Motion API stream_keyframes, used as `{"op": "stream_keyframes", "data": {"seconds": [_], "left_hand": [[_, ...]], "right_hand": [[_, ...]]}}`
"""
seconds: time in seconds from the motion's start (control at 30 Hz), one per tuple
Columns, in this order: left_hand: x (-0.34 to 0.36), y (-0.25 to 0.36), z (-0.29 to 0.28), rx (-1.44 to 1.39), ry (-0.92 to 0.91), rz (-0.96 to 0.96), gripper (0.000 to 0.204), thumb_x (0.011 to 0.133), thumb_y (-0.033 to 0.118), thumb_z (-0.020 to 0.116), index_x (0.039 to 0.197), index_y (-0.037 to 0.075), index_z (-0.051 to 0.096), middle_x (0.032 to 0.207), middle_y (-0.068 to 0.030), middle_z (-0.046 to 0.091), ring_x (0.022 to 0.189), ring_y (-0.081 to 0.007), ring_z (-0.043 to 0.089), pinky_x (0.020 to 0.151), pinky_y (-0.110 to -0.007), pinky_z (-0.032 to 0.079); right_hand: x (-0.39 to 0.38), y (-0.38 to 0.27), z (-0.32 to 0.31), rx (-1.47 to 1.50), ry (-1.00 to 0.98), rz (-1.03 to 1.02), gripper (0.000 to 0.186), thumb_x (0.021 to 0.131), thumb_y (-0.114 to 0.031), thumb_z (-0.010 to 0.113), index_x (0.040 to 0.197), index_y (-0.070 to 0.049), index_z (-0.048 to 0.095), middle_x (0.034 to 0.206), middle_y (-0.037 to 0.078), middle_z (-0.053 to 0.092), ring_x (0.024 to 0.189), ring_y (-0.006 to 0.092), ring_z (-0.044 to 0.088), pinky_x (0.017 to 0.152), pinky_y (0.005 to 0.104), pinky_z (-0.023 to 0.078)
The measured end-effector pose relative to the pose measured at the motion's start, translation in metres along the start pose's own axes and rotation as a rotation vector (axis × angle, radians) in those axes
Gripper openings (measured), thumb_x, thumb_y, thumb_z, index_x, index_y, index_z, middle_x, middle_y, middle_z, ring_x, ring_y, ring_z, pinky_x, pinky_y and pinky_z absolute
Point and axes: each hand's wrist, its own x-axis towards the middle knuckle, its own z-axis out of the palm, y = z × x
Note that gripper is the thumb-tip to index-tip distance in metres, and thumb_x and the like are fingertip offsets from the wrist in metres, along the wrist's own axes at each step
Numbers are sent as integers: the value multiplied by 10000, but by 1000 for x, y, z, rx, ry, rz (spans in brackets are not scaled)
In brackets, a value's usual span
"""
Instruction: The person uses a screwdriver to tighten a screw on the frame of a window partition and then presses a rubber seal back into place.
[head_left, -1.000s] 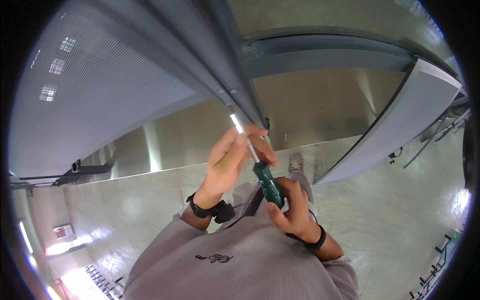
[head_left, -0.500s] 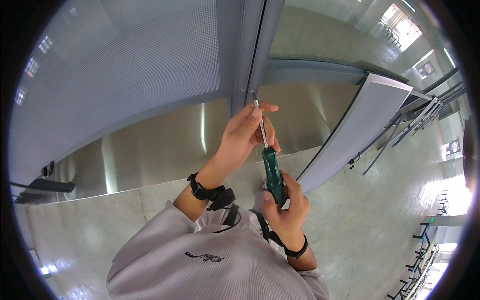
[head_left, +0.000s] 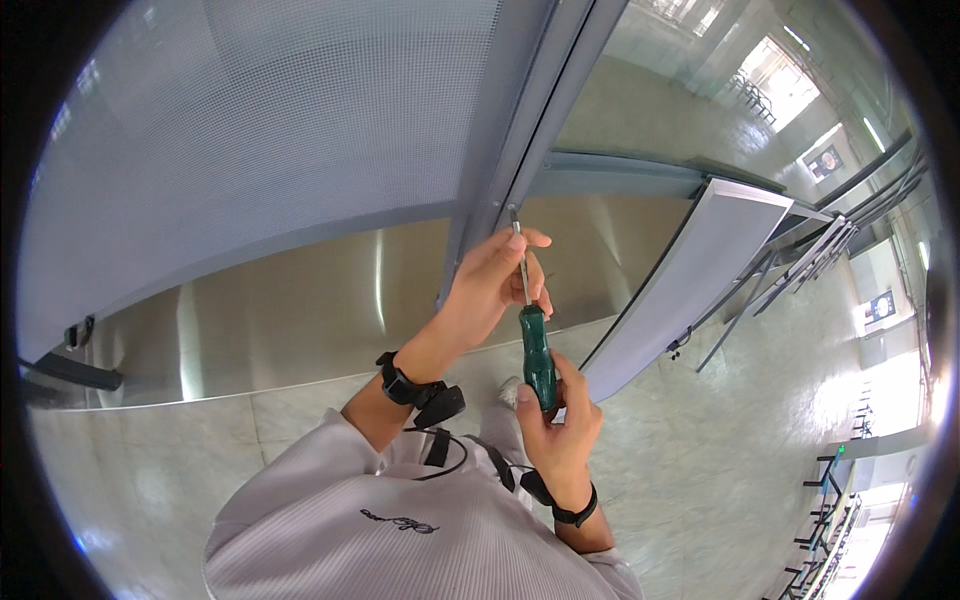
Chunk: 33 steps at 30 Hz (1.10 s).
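Note:
Both of my hands are on a screwdriver with a green handle and a thin metal shaft. My left hand pinches the shaft between thumb and fingers, close below the tip. Lower down, my right hand grips the butt end of the handle. The tip meets a small screw low on a grey metal frame post; whether it sits in the screw's slot is too small to tell.
Left of the post is a large grey mesh-patterned panel, with a shiny metal strip beneath it. A glass pane lies to the post's right. A pale board leans at the right, near several metal bars.
The view has tilted, so the post and panels look shifted and slanted. Both hands keep their hold on the screwdriver, which now stands more upright in view, its tip still at the post.

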Motion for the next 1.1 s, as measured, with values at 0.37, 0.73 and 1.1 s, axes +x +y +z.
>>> {"op": "stream_keyframes", "data": {"seconds": [0.37,0.73,1.1], "left_hand": [[5,-4,-7,-352,-173,-26,352,1001,274,290,1171,3,439,773,-81,564,721,-280,630,691,-398,525],[-27,-43,-2,-500,-573,-27,406,956,207,453,1302,36,329,1146,-185,553,1130,-336,530,975,-466,393],[-15,-64,1,-298,-350,109,388,882,215,599,1196,27,469,1004,-110,624,1138,-300,525,978,-441,394]], "right_hand": [[7,-27,-8,-509,64,-376,383,739,-163,715,1069,-12,594,687,67,501,450,181,480,411,282,395],[12,-15,-12,895,-318,701,385,953,-403,404,1017,-32,489,504,7,427,354,137,375,348,259,295],[27,-40,-31,-588,-135,22,333,811,-243,655,959,13,503,655,173,592,520,304,608,469,347,462]]}}
